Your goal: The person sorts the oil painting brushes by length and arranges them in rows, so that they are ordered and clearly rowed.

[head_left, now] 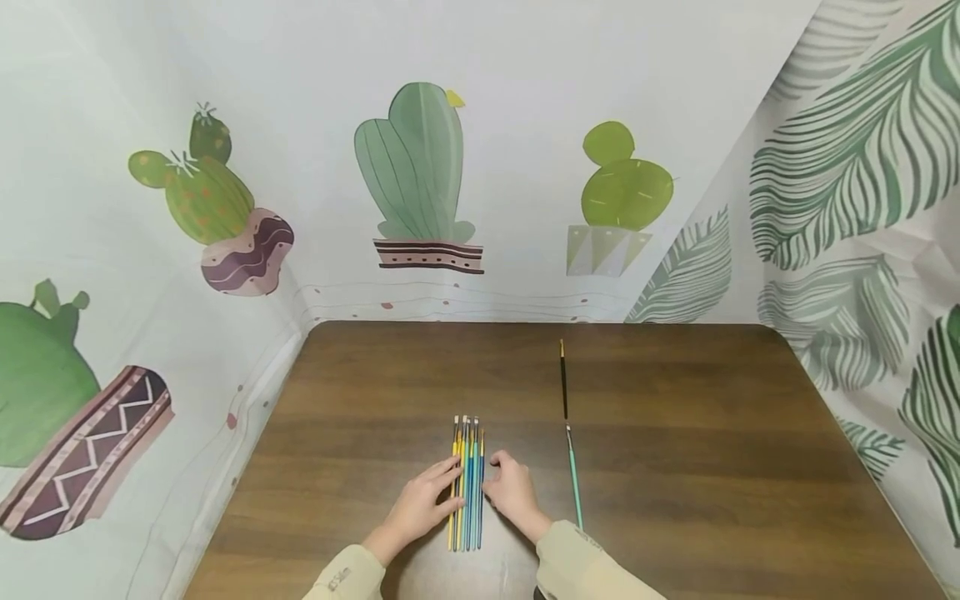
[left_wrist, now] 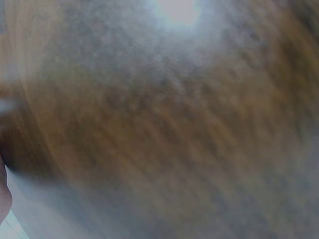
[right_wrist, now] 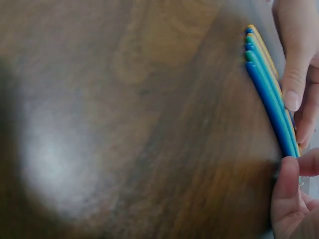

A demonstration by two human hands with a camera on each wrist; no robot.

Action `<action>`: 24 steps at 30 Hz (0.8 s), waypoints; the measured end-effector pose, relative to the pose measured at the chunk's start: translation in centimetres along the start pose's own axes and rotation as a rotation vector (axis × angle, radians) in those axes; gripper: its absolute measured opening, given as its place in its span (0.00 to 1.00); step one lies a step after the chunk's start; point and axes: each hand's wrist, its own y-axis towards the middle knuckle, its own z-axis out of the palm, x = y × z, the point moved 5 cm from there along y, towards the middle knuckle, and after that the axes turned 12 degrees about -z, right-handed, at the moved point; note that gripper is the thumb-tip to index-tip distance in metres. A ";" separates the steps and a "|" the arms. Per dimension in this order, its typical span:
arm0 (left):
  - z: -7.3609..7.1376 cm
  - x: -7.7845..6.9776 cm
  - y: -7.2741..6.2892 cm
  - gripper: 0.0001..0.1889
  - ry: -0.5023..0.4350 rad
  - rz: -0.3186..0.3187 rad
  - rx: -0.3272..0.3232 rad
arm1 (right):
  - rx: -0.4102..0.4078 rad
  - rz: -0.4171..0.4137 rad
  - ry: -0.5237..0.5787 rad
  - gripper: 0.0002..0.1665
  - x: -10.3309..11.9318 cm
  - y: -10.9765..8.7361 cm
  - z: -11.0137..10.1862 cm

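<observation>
Head view: from my remote seat I find the brush bundle (head_left: 471, 483) lying upright in frame on the table (head_left: 675, 400), between both hands. The left hand (head_left: 420, 504) has its fingers fairly straight, touching the left side; the right hand (head_left: 515, 492) has bent fingers, its thumb at the right edge. I judge light, even pressure from both sides best here; pressing harder could make round handles ride over each other. A black brush (head_left: 564, 379) and a teal brush (head_left: 573, 479) lie apart to the right, nearly end to end. Brown wood grain, rounded table corners; pale cactus-print wall covering (head_left: 525, 50) behind.

Left wrist view: blurred tabletop, a glare patch, a sliver of skin (left_wrist: 4, 196) at the edge. I can't read any grip here.

Right wrist view: slim, glossy handles, blue, teal and yellow, with rounded butts slightly staggered. I'd tap those level. Left thumb rests along the handles; right thumb meets the outer blue one. Whether the right hand truly pinches it, I can't tell.
</observation>
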 end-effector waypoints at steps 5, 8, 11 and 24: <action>-0.2 0.0 0.2 0.27 0.005 0.000 -0.002 | -0.008 -0.003 -0.029 0.18 0.0 0.3 0.0; -0.2 0.0 0.3 0.27 0.008 -0.010 0.008 | -0.011 -0.009 -0.085 0.20 0.2 0.4 0.0; -0.1 0.0 0.3 0.27 0.015 -0.015 0.020 | -0.010 -0.014 -0.141 0.22 0.4 0.4 0.0; 0.0 0.1 0.1 0.28 0.005 -0.019 0.020 | -0.001 -0.053 -0.279 0.26 1.2 0.1 0.0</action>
